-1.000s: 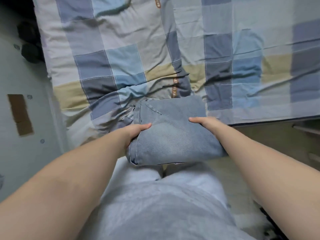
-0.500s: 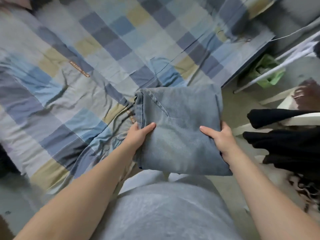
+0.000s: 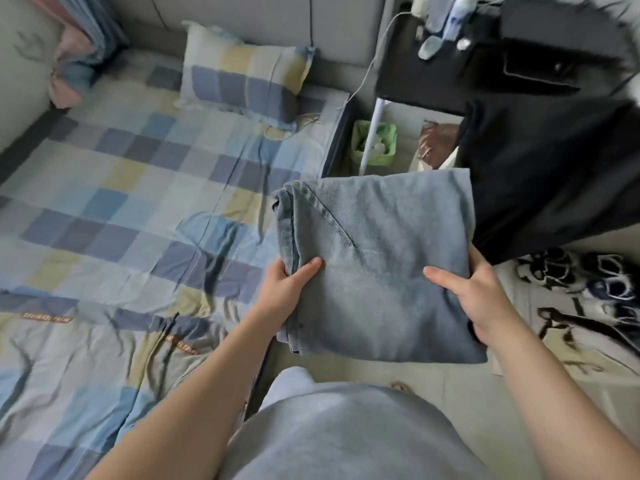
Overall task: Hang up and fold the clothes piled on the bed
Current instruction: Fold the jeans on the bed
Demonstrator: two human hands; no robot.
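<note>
Fingers (image 3: 480,261) of the right hand (image 3: 479,301) wrap round the right edge of a folded pair of light blue jeans (image 3: 381,258), and the thumb lies flat across the top of the cloth. The left hand (image 3: 282,289) clamps the opposite edge the same way, thumb pressed on top, its other fingers hidden beneath the denim. The jeans sit in the centre of the frame, folded into a thick, roughly square pad and held up over the edge of the bed and the floor beside it. Filling the left half of the frame is the bed (image 3: 131,188), under a rumpled cover checked in blue, grey and pale yellow. A matching pillow (image 3: 242,81) rests at the upper centre against a grey headboard (image 3: 259,15). At the upper right, a large dark garment (image 3: 554,174) hangs just behind the jeans, below a black table (image 3: 433,77). A green bin (image 3: 375,147) stands on the floor beside the bed, with a white pole (image 3: 369,133) crossing in front of it. A black-and-white patterned rug (image 3: 571,306) lies at the right edge. The person's grey shirt (image 3: 346,438) fills the bottom centre.
</note>
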